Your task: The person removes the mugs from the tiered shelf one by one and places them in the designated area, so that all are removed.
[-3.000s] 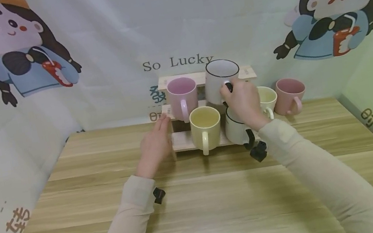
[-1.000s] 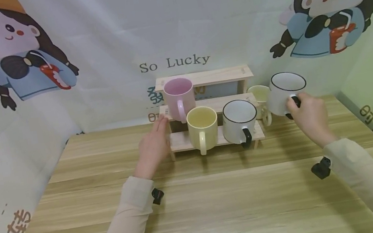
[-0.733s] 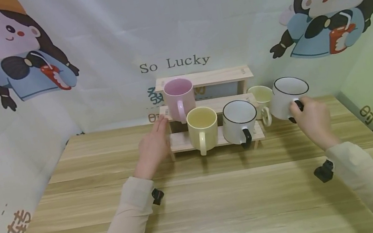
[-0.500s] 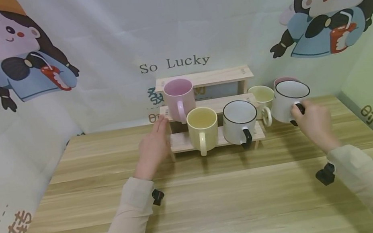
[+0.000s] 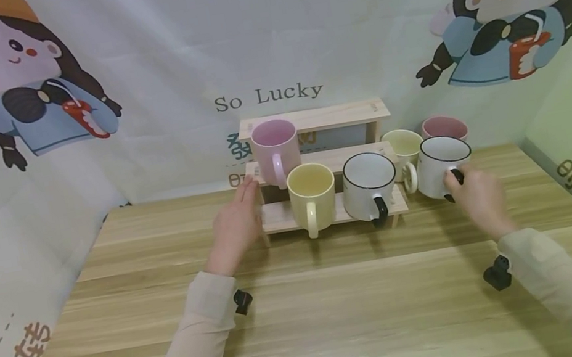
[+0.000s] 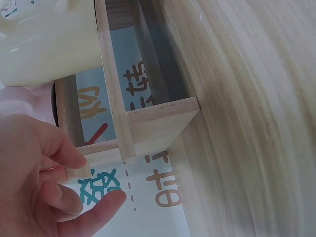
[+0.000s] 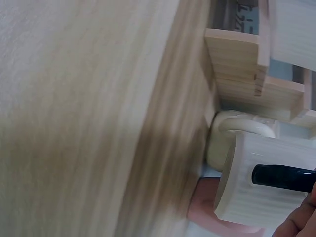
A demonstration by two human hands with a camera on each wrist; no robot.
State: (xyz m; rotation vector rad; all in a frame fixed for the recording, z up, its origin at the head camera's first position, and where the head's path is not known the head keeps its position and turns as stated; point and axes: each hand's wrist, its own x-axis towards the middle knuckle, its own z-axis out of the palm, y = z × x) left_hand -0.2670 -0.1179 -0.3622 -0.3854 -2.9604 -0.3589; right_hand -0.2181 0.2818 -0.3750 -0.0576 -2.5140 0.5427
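Note:
My right hand [image 5: 477, 196] grips the black handle of a white enamel-style mug [image 5: 440, 169] with a dark rim. This mug is right of the wooden rack [image 5: 347, 159]; its base shows in the right wrist view, seemingly just off the table. Behind it stand a pink mug [image 5: 445, 127] and a pale yellow cup [image 5: 403, 144]. At the rack's left end, my left hand [image 5: 235, 230] holds the middle shelf's end, thumb [image 6: 69, 150] on one side and a finger on the other. A lilac mug [image 5: 277, 148] sits on the middle shelf.
On the rack's lowest shelf stand a yellow mug [image 5: 313, 196] and a second white mug [image 5: 370, 184], handles facing the front. The wooden table [image 5: 314, 324] spreads in front. A printed cloth [image 5: 162, 67] hangs close behind the rack.
The white mug in my right hand has moved from the rack's middle shelf to the right, then down in front of the pink mug. My left hand has stayed at the rack's left end.

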